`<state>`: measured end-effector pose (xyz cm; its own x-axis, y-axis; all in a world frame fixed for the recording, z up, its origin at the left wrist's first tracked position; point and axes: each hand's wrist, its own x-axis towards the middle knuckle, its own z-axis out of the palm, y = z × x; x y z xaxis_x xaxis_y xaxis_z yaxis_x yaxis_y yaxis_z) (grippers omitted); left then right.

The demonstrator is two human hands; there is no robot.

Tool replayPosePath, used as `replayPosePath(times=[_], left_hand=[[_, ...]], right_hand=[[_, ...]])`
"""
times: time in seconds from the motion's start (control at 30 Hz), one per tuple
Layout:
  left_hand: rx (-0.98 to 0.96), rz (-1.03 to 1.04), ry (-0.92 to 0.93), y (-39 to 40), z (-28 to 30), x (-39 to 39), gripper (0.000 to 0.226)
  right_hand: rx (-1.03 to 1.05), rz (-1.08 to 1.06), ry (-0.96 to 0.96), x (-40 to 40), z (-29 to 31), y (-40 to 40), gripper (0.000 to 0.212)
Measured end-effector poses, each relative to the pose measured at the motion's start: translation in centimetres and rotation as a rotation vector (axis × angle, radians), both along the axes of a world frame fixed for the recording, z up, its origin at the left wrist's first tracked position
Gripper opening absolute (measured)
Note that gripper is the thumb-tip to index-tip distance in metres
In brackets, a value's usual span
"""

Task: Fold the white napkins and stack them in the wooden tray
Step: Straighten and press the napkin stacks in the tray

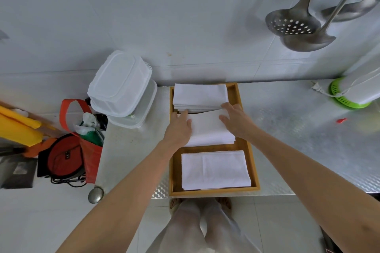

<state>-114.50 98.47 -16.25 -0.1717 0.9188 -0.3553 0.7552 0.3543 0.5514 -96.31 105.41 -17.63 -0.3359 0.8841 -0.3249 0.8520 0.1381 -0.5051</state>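
- The wooden tray (254, 170) sat on the shiny metal table (298, 139), right in front of the person, so both arms could reach it.
- Three piles of folded white napkins lay in the tray in a row — the far pile (200, 94) by the wall, the middle pile (209, 129), and the near pile (214, 169) close to the person.
- The far pile looked the tallest and the near pile looked low, so I think there was more stacking to do.
- The left hand (180, 127) lay flat on the left end of the middle pile, fingers straight and close together, pressing down and not pinching.
- The right hand (235, 119) rested on the right end of the same pile, fingers spread a little; its far fingertips touched the front of the far pile.
- I think both hands pressed like that to keep the top napkin flat and lined up with the ones below — one hand at each end stops it from sliding crooked.
- Some clear plastic boxes (121, 86) stood just beside the tray on the left.
- A holey metal spoon (292, 22) and a ladle (308, 41) hung on the wall, well apart from the napkins.
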Motion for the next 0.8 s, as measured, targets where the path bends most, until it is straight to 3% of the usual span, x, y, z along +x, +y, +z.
replayPosePath(times=[0.1, 0.27, 0.33, 0.4, 0.47, 0.6, 0.8], left_hand=[[-0.100, -0.077, 0.049, 1.1, 0.5, -0.6, 0.046], [-0.307, -0.245, 0.013, 2.3, 2.1, -1.8, 0.092], [-0.366, -0.344, 0.086, 2.6, 2.0, -2.3, 0.112], [-0.356, -0.437, 0.199, 2.8, 1.5, -2.1, 0.122], [-0.301, -0.513, 0.331, 2.6, 0.9, -1.5, 0.123], [-0.165, -0.588, 0.521, 2.1, -1.0, -0.8, 0.111], [-0.046, -0.595, 0.551, 2.1, -1.9, -0.7, 0.105]], right_hand=[[-0.100, 0.025, -0.047, -0.4, 0.0, 1.4, 0.045], [-0.193, 0.059, -0.128, 0.0, -0.2, 2.8, 0.040], [-0.271, 0.106, -0.122, 0.5, 0.3, 3.1, 0.060], [-0.307, 0.218, -0.148, 0.9, 1.1, 2.9, 0.093], [-0.229, 0.378, -0.272, 1.0, 1.8, 2.0, 0.115], [0.074, 0.588, -0.515, 0.9, 1.5, 0.4, 0.120], [0.212, 0.516, -0.515, 0.7, -0.8, -0.4, 0.114]])
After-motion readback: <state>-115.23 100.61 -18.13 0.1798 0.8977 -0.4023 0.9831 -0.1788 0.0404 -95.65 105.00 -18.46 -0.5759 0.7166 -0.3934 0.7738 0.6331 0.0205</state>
